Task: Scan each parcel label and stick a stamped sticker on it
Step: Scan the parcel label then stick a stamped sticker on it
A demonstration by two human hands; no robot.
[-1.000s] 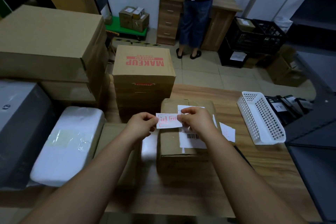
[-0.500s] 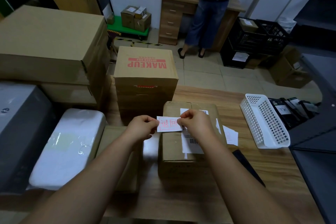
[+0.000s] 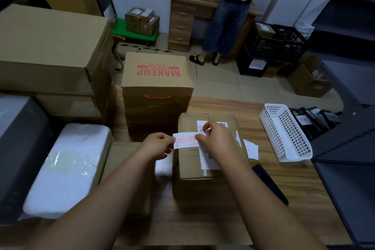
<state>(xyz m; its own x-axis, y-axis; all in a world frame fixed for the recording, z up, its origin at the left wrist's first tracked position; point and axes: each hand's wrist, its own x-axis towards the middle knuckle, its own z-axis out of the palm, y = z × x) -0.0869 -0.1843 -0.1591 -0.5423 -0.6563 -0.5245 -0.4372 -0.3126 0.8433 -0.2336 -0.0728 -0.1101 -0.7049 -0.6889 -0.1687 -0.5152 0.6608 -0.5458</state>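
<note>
A white sticker (image 3: 185,140) with a red stamp hangs just above the left part of a brown cardboard parcel (image 3: 189,165) on the wooden table. My left hand (image 3: 157,145) pinches its left end and my right hand (image 3: 216,141) pinches its right end. The parcel's white shipping label (image 3: 205,161) lies on the box top, partly hidden under my right hand. A dark flat device (image 3: 268,182) lies on the table to the right of the parcel.
A "MAKEUP" carton (image 3: 156,87) stands just behind the parcel. Large cartons (image 3: 48,50) and a white wrapped parcel (image 3: 69,168) fill the left. A white plastic basket (image 3: 286,132) sits at the right. Loose paper slips (image 3: 251,149) lie beside the parcel. A person (image 3: 229,12) stands at a desk beyond.
Both hands have kept hold of the sticker over the parcel, with little movement. The person at the back has stepped to the right along the desk.
</note>
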